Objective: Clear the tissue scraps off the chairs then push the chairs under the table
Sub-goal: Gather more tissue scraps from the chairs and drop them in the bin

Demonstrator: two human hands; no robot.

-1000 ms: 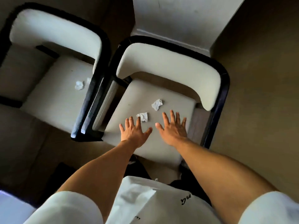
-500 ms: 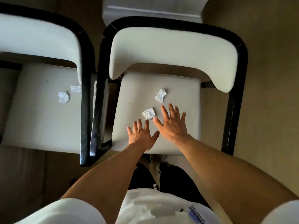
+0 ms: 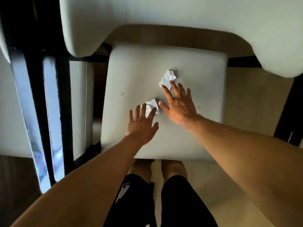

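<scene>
Reaching over chair seat [image 3: 139, 82]: left hand [image 3: 141, 124] and right hand [image 3: 179, 105], fingers spread, nothing grasped, fingertips at near scrap [image 3: 152, 105] and far scrap [image 3: 168, 77] (presumably to gather both).

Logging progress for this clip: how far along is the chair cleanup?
Done: nothing visibly yet. Both tissue scraps lie on the chair seat.

In hand: the left hand reaches with straight fingers over the near scrap; the right hand has its fingertips at the far scrap. Neither scrap is gripped.

Left: lift both scraps, check the neighbouring chair, whose seat is mostly out of view, then push the chairs in.
</scene>
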